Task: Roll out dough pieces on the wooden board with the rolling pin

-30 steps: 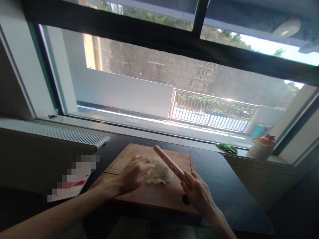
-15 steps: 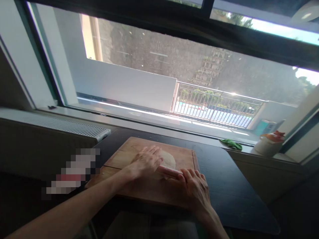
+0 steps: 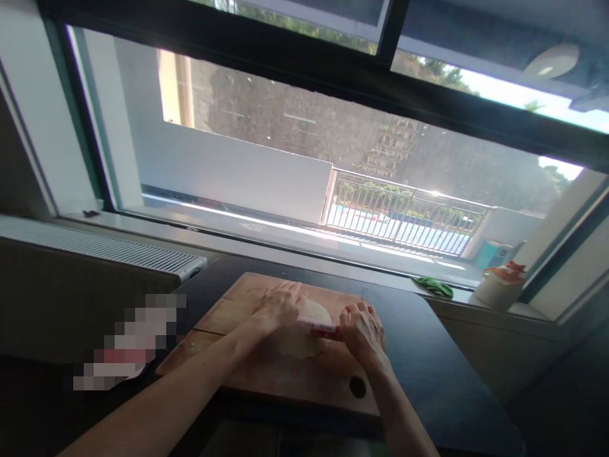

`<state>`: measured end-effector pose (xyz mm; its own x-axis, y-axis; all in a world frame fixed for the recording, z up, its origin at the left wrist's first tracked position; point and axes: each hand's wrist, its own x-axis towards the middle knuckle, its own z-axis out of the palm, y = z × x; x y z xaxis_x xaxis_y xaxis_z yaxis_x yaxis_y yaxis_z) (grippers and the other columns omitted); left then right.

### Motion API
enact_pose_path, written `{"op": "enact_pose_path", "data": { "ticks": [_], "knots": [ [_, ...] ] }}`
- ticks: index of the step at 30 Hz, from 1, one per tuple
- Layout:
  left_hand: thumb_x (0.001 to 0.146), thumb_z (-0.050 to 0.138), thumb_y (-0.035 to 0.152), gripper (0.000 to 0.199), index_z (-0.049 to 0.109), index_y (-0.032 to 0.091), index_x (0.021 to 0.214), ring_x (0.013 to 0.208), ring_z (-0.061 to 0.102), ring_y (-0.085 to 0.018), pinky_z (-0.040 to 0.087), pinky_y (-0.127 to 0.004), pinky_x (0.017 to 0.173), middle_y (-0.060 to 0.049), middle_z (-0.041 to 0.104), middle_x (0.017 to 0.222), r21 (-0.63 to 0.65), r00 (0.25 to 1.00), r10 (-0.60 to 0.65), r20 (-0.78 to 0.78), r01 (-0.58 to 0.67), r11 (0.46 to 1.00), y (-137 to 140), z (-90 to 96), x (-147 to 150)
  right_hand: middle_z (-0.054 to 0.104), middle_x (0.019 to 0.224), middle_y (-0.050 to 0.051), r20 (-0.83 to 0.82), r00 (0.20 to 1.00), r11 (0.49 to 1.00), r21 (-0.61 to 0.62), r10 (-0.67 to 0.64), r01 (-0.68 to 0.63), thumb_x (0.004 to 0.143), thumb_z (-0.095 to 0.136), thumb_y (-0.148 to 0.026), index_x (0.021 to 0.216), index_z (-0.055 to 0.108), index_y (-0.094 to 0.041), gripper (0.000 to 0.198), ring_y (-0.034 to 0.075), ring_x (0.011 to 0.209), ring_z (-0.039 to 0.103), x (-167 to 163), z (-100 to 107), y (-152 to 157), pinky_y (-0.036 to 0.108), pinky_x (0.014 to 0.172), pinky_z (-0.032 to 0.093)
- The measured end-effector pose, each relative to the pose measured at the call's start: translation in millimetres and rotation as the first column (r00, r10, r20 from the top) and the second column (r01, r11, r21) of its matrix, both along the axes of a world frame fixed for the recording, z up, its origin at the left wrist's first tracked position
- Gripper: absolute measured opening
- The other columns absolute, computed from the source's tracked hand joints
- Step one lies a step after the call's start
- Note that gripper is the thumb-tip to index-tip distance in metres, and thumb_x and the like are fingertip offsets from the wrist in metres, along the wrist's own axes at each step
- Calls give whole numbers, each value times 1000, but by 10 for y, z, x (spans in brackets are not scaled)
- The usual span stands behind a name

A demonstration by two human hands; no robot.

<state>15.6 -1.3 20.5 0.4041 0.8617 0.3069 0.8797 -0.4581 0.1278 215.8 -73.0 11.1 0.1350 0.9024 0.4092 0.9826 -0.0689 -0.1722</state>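
Note:
A flattened sheet of pale dough [image 3: 299, 346] lies on a wooden cutting board [image 3: 328, 381]. Across it rests a slim rolling pin [image 3: 323, 331] with red and white on its surface. My right hand [image 3: 361, 325] is closed round the pin's right end, fingers curled over it. My left hand [image 3: 278, 304] lies flat at the dough's left side with its fingers stretched forward. The pin's left end runs out of sight by that hand, so I cannot tell whether the palm presses on it. Dough shows both beyond and nearer than the pin.
The board sits on a dark table [image 3: 428, 368] against a window sill. On the sill are a green cloth [image 3: 432, 286] and a pale container [image 3: 499, 289] with something orange on top. A radiator [image 3: 104, 247] stands left, beside a blurred-out patch [image 3: 133, 343].
The pin and my right hand have moved forward over the dough, away from me; more dough shows on the near side. My left hand stays at the dough's left. The view has tilted slightly.

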Motion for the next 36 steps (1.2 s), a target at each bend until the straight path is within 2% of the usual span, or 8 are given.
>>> {"op": "enact_pose_path", "data": {
  "ticks": [5,9,16,19,23,29,32,36],
  "knots": [
    [91,30,38,43,60,15,112,110,54,-26,39,-41,95,-13,63,115,18,994,85,71,-87,996,45,12,19,58,114,9,-50,999,999,-48,20,-22,93,32,-36,111,61,-22,37,23,106,48,-32,49,204,36,90,34],
    [91,35,38,41,57,16,118,112,53,-26,36,-43,97,-12,63,117,109,992,87,91,-97,989,-294,-87,-32,50,132,9,-3,999,999,-13,48,-48,95,27,-36,116,61,-21,42,25,129,33,-83,-139,-158,39,101,28],
    [92,32,37,41,61,17,114,116,51,-27,27,-48,104,-12,63,118,239,994,18,107,-43,970,-808,-297,-225,47,137,10,54,997,998,21,55,-56,97,25,-37,131,50,-15,48,24,136,25,-196,-364,-730,42,110,16],
    [92,33,36,38,64,19,106,112,53,-26,32,-45,100,-10,66,110,216,990,54,127,-80,973,-705,-256,-255,49,135,8,31,998,998,4,62,-62,96,26,-39,120,59,-21,44,25,135,28,-180,-279,-544,42,106,21],
    [92,32,35,37,66,21,87,97,59,-23,41,-39,86,-8,69,95,93,982,137,127,-150,984,-316,-134,-243,57,123,8,-22,999,999,11,46,-46,95,29,-40,100,66,-24,41,25,127,37,-151,-49,24,41,101,28],
    [90,31,34,38,64,17,84,91,61,-24,44,-37,78,-12,67,92,-18,965,236,113,-236,972,216,-47,-205,60,112,11,-97,995,991,-132,15,-28,92,34,-41,100,66,-20,39,26,109,49,-174,167,749,39,88,36],
    [91,31,33,38,64,18,81,88,61,-23,44,-37,76,-11,67,89,-29,970,215,116,-213,977,137,-55,-206,60,112,12,-100,995,990,-138,14,-28,91,35,-39,104,65,-20,38,25,108,49,-180,146,769,38,87,36],
    [92,30,34,37,63,20,83,86,59,-22,42,-36,74,-8,66,85,103,983,133,124,-146,984,-361,-163,-239,62,108,7,-77,995,993,-97,66,-74,93,31,-35,97,66,-24,36,22,107,49,-136,44,471,37,89,34]
  ]
}}
